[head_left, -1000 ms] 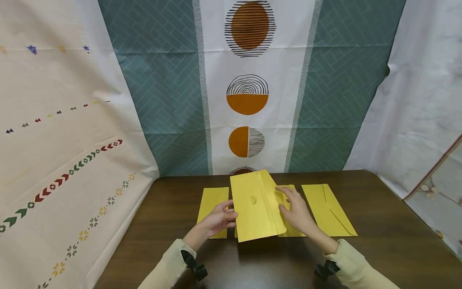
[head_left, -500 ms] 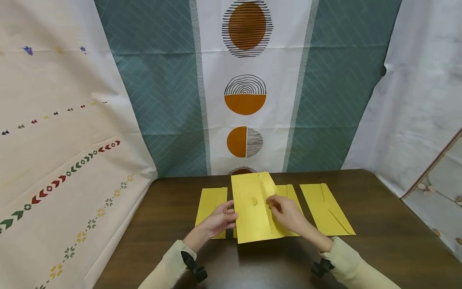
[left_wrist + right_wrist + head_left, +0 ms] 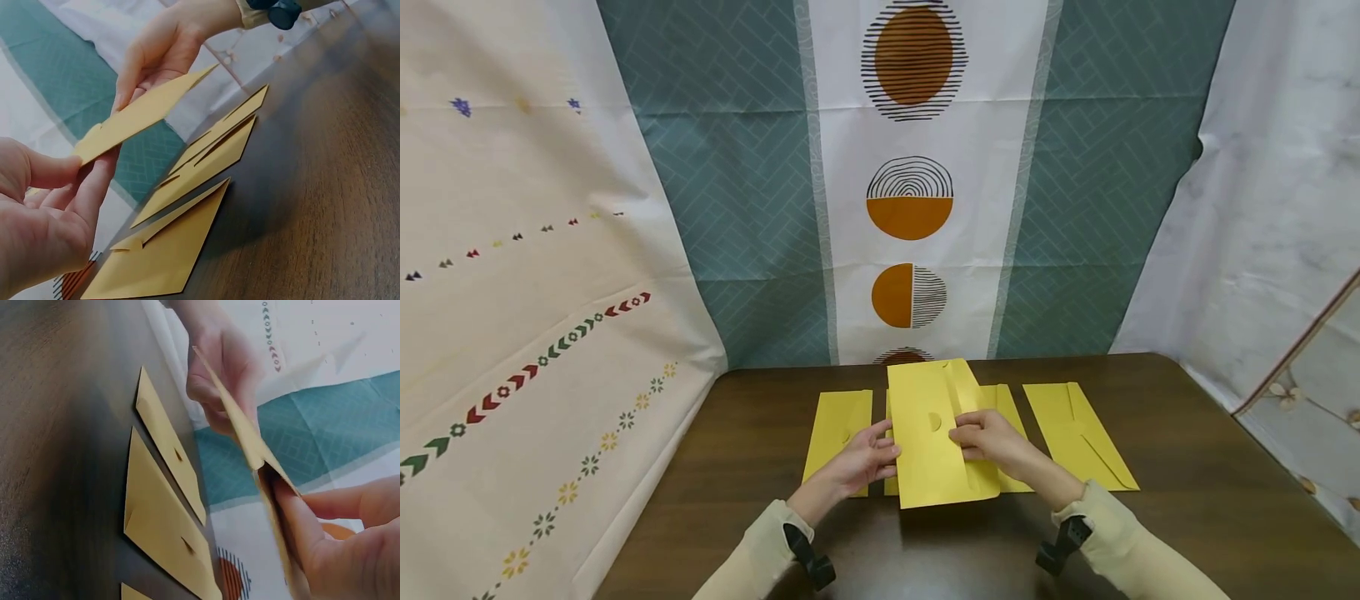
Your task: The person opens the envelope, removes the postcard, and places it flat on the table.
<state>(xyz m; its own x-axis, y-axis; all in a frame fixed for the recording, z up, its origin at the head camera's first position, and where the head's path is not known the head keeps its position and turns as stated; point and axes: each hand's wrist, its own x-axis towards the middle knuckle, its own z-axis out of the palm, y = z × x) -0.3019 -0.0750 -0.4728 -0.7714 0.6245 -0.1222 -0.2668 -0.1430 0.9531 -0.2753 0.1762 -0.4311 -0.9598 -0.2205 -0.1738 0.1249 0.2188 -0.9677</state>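
A yellow envelope (image 3: 928, 467) with a half-round cut in its flap is held tilted above the table. My left hand (image 3: 868, 458) grips its left edge, thumb on the upper face and fingers beneath, as the left wrist view shows. At the flap, my right hand (image 3: 996, 437) pinches the free edge. In the right wrist view the right thumb (image 3: 301, 515) reaches into the gap under the raised flap, while the fingers (image 3: 334, 503) lie on its outer side. Part of the envelope's right side is covered by the right hand.
On the brown wooden table (image 3: 1210, 500) several more yellow envelopes lie in a row: one at the left (image 3: 835, 425), one at the far right (image 3: 1075, 433), others partly hidden behind the held one. A patterned curtain (image 3: 752, 208) hangs at the back edge.
My right hand has moved left from beside the envelope's right edge, fingers spread, to pinch the flap. The envelope, with my left hand on it, has shifted slightly right and down.
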